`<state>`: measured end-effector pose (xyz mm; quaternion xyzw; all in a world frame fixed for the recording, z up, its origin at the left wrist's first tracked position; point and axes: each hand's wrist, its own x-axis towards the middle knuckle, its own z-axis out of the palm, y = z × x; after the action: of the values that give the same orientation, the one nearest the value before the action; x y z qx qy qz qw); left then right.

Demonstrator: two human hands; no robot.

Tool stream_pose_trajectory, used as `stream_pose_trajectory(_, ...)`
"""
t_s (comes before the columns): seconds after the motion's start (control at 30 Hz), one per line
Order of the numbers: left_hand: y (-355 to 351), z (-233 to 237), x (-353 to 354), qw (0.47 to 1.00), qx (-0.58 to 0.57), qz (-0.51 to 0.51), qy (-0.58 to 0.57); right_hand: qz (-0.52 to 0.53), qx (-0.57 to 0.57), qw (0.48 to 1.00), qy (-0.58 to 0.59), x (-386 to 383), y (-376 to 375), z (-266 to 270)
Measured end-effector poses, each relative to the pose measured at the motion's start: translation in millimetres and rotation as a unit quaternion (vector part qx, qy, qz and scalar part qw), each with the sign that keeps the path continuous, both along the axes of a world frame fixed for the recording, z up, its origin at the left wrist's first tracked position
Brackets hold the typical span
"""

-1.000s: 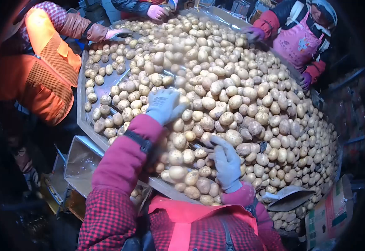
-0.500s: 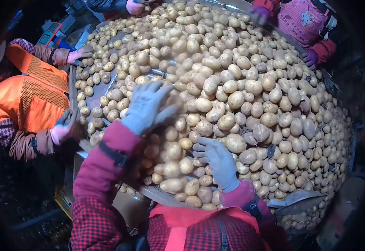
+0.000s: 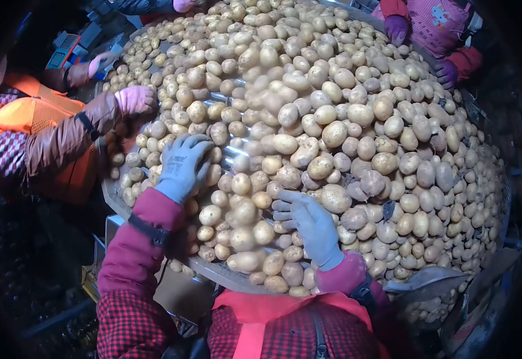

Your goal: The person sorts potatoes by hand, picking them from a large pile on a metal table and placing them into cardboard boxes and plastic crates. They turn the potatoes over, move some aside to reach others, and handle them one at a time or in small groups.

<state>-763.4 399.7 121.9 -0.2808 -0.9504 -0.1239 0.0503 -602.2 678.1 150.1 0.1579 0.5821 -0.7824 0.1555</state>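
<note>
A broad heap of potatoes (image 3: 356, 140) covers the table in front of me. My left hand (image 3: 182, 164), in a grey-blue glove, lies over potatoes at the heap's left part. Its fingers are bent a little and apart from the thumb, with no potato visibly gripped; the palm side is hidden. On the nearer middle of the heap, my right hand (image 3: 310, 226) wears a matching glove and rests with loosely stretched fingers against potatoes. Between the two hands lie several pale potatoes (image 3: 241, 210), some of them blurred.
At the left, a co-worker in an orange vest (image 3: 36, 116) has a pink-gloved hand (image 3: 136, 100) over the heap. Another person's purple-gloved hand (image 3: 396, 29) rests at the far right. A metal table edge (image 3: 213, 272) runs before me. A grey cloth flap (image 3: 425, 279) lies at the near right.
My left hand has moved left and slightly down, uncovering shiny table surface and potatoes. My right hand has hardly moved. The orange-vested co-worker's nearer arm has reached in over the heap.
</note>
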Motion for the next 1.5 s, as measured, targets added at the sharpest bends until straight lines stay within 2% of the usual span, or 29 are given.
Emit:
stream_pose_trajectory(0.17, -5, -6, -6, 0.994, -0.089, 0.050, 0.043, -0.003, -0.004, 1.000, 0.020, 2, 1, -4)
stream_pose_trajectory(0.3, 0, -6, -32, 0.971, -0.151, 0.070, 0.174, -0.007, -0.017, 1.000, 0.022, 3, 1, -4)
stream_pose_trajectory(0.33, 11, 7, -31, 0.968, -0.112, 0.030, 0.221, -0.004, -0.017, 1.000, 0.020, 2, 2, -3)
stream_pose_trajectory(0.43, 49, 18, -24, 0.989, -0.106, -0.099, -0.011, -0.005, -0.016, 0.999, 0.027, 2, 1, -6)
stream_pose_trajectory(0.47, 52, 0, -25, 0.983, -0.105, -0.145, 0.030, -0.005, -0.015, 0.999, 0.032, 2, 1, -7)
stream_pose_trajectory(0.57, 78, -7, -38, 0.987, -0.151, -0.058, 0.004, 0.001, -0.008, 1.000, 0.018, 1, 1, -1)
stream_pose_trajectory(0.6, 89, 5, -42, 0.974, -0.211, -0.023, -0.084, -0.006, -0.004, 1.000, 0.026, 1, 0, 0)
stream_pose_trajectory(0.7, 90, 16, -53, 0.952, -0.244, -0.034, -0.184, 0.001, -0.005, 0.999, 0.034, 1, 1, 0)
stream_pose_trajectory(0.83, 72, 8, -50, 0.975, -0.112, -0.074, -0.175, 0.009, -0.020, 0.999, 0.026, 3, 3, -6)
stream_pose_trajectory(0.87, 78, 6, -53, 0.968, -0.136, -0.039, -0.208, 0.012, -0.039, 0.999, 0.012, 5, 4, -6)
stream_pose_trajectory(0.97, 91, -22, -46, 0.977, -0.191, 0.028, -0.093, 0.021, -0.114, 0.993, -0.005, 3, 10, -6)
stream_pose_trajectory(1.0, 90, -15, -43, 0.974, -0.204, 0.022, -0.099, 0.022, -0.153, 0.988, -0.004, 3, 12, -7)
stream_pose_trajectory(1.03, 86, -7, -38, 0.981, -0.151, 0.037, -0.115, 0.024, -0.192, 0.981, -0.002, 2, 12, -7)
stream_pose_trajectory(1.1, 78, 7, -26, 0.986, -0.041, 0.063, -0.146, 0.014, -0.194, 0.981, -0.011, 2, 12, -8)
stream_pose_trajectory(1.17, 82, 29, 0, 0.974, 0.126, 0.075, -0.172, -0.003, -0.184, 0.983, -0.021, -2, 12, -5)
stream_pose_trajectory(1.2, 83, 30, 18, 0.982, 0.157, -0.020, -0.100, -0.016, -0.177, 0.984, -0.028, -3, 10, -1)
stream_pose_trajectory(1.23, 90, 42, 30, 0.959, 0.218, -0.132, -0.124, -0.027, -0.169, 0.985, -0.037, -2, 8, 4)
stream_pose_trajectory(1.27, 97, 54, 41, 0.948, 0.196, -0.174, -0.181, -0.044, -0.155, 0.987, -0.026, 1, 6, 9)
stream_pose_trajectory(1.3, 109, 77, 49, 0.952, 0.149, -0.198, -0.177, -0.045, -0.129, 0.990, -0.044, -3, 4, 11)
stream_pose_trajectory(1.37, 132, 83, 40, 0.949, 0.221, -0.226, -0.024, -0.068, -0.239, 0.968, -0.009, -1, 4, -9)
stream_pose_trajectory(1.4, 146, 90, 30, 0.950, 0.218, -0.223, 0.010, -0.093, -0.330, 0.936, -0.074, 3, 9, -6)
stream_pose_trajectory(1.43, 163, 97, 16, 0.950, 0.216, -0.219, 0.044, -0.072, -0.155, 0.985, 0.023, 6, 5, -19)
stream_pose_trajectory(1.5, 201, 91, -10, 0.955, 0.177, -0.235, 0.033, -0.093, -0.228, 0.968, -0.057, 1, 11, -21)
